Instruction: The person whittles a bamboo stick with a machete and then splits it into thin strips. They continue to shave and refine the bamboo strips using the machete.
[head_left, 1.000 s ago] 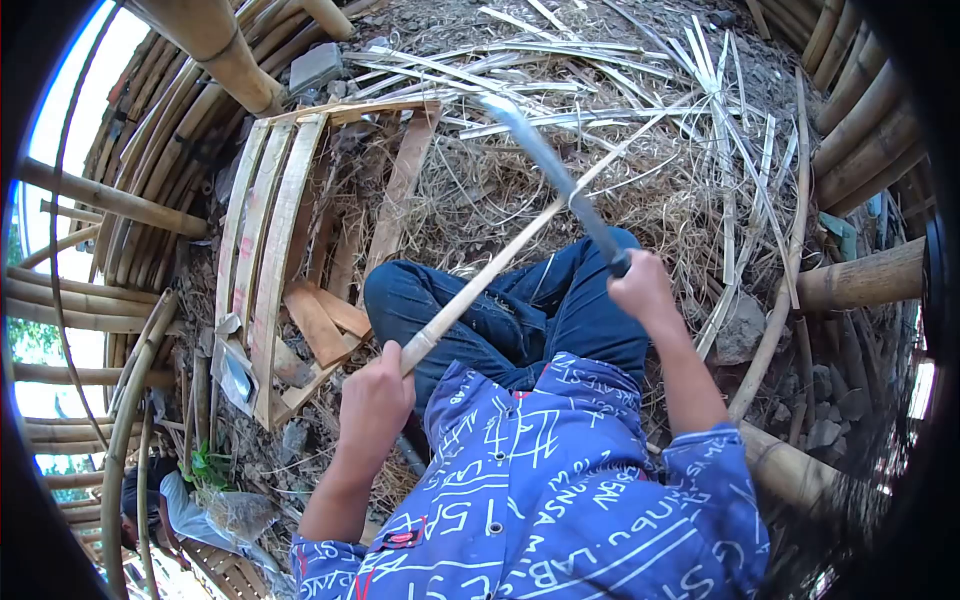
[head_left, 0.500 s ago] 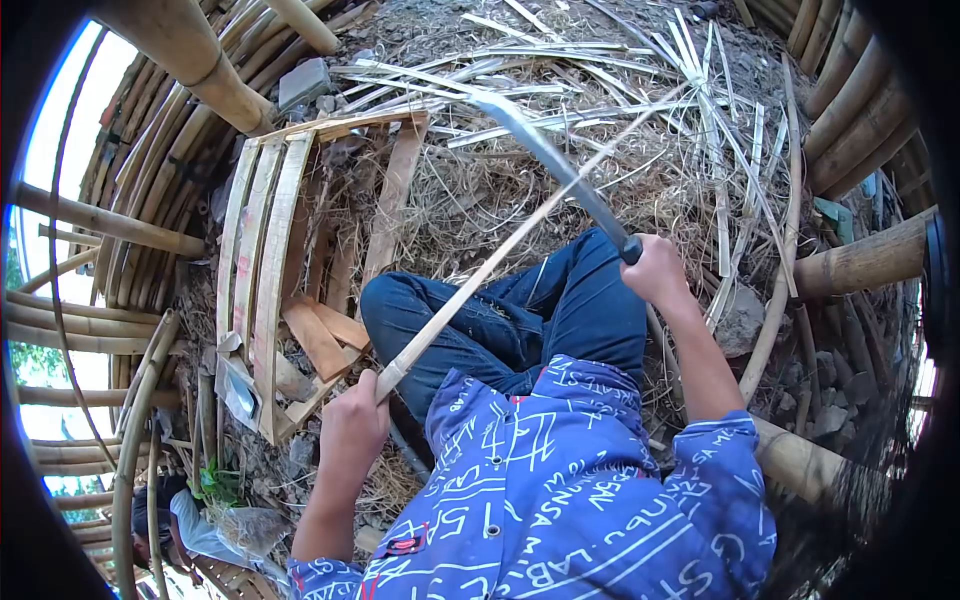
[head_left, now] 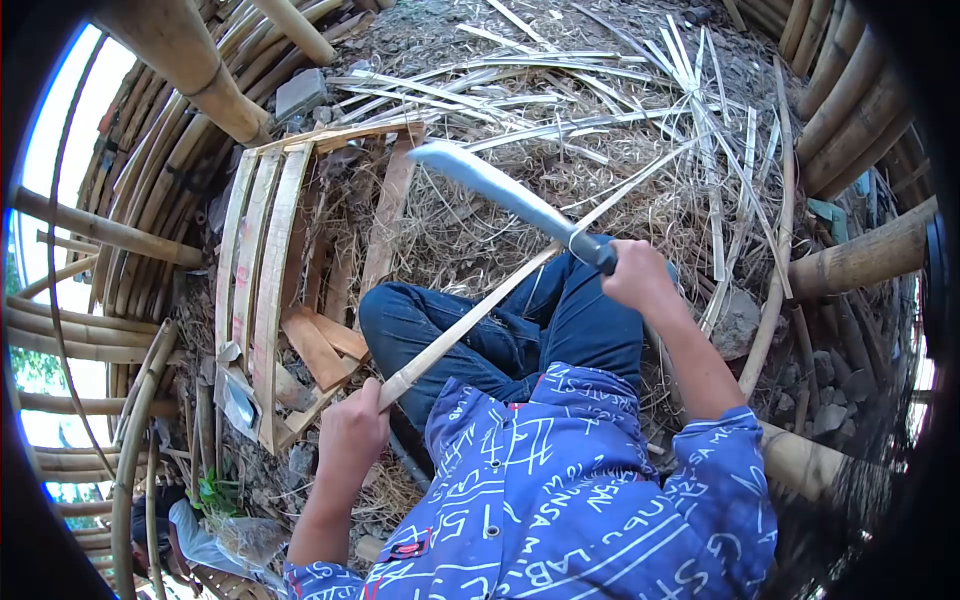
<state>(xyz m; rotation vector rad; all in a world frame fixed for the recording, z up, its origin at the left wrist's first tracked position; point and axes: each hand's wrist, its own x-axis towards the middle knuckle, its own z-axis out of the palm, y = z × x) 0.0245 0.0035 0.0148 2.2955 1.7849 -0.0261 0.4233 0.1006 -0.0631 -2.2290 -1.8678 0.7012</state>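
My left hand (head_left: pixel 354 432) is closed around the lower end of a long bamboo strip (head_left: pixel 468 322), which slants up to the right across my legs. My right hand (head_left: pixel 638 276) grips the dark handle of a machete (head_left: pixel 505 192). The long, slightly curved blade points up and left, its base crossing the strip just beyond my right knee. Beneath the strip's far end lie thin fibres and shavings (head_left: pixel 470 230).
A slatted wooden crate (head_left: pixel 268 270) lies at my left, with orange-brown wood pieces (head_left: pixel 318 350) beside it. Split bamboo strips (head_left: pixel 695 95) are scattered ahead. Bamboo poles (head_left: pixel 865 255) stand around me. A grey block (head_left: pixel 301 91) sits beyond the crate. Another person (head_left: pixel 185 530) is at lower left.
The machete has swung left and lower, its tip now over the crate's right side. My right hand has shifted slightly left. My left hand keeps its hold on the bamboo strip.
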